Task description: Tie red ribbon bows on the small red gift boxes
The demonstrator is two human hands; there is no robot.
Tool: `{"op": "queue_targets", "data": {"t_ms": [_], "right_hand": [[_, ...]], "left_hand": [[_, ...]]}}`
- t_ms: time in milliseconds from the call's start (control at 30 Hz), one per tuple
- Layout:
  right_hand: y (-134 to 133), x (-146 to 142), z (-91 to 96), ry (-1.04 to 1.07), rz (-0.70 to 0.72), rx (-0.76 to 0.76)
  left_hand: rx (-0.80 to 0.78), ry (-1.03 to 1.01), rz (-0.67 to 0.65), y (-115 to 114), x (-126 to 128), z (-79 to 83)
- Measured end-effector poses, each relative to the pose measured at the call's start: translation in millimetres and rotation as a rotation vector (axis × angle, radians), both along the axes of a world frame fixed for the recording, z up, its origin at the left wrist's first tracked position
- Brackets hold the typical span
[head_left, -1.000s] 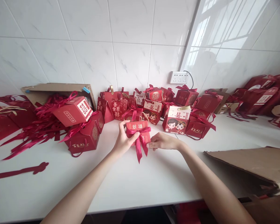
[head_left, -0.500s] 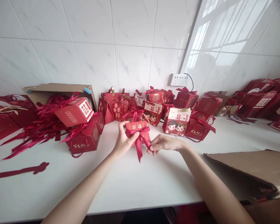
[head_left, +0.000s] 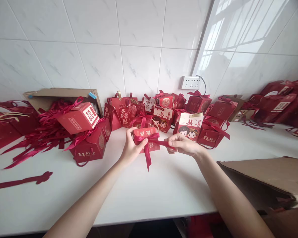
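Note:
A small red gift box (head_left: pixel 154 146) with gold characters stands in front of me, a dark red ribbon (head_left: pixel 147 159) tied in a bow on its front. My left hand (head_left: pixel 132 145) is closed around the box's left side, its thumb pressing on the bow's knot. One ribbon tail is pinched between the thumb and fingers of my right hand (head_left: pixel 180 144), held out taut to the right. The other tail hangs down over the front of the box onto the white table (head_left: pixel 161 191).
Behind are several red boxes, one with a cartoon couple (head_left: pixel 188 127). To the left are stacked boxes (head_left: pixel 88 145), loose ribbons (head_left: pixel 47 132) in a cardboard box, and a flat red strip (head_left: pixel 23 181). A cardboard flap (head_left: pixel 268 172) juts in at right.
My right hand has moved right and slightly up, drawing the ribbon tail from a downward slant to nearly level. My left hand stays on the box.

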State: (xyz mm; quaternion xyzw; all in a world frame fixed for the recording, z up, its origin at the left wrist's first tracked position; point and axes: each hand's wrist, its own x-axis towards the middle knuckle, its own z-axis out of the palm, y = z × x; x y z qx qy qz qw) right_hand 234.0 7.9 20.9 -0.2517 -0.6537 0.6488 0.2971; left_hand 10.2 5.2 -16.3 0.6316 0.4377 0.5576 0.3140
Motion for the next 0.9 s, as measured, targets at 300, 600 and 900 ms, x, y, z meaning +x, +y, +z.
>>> {"op": "queue_targets", "data": {"t_ms": [300,600,900], "right_hand": [[-3,-6,-1.5,-0.072,0.098,-0.005],[-6,-11,6.9,-0.996,-0.017,0.235],[-33,-36,11.3,-0.67,0.22,0.026]], "left_hand": [[0.013,0.013,0.02,0,0,-0.1],[0.02,-0.01,0.007,0,1,-0.3],[0.011,-0.017,0.023,-4,3,2.4]]}}
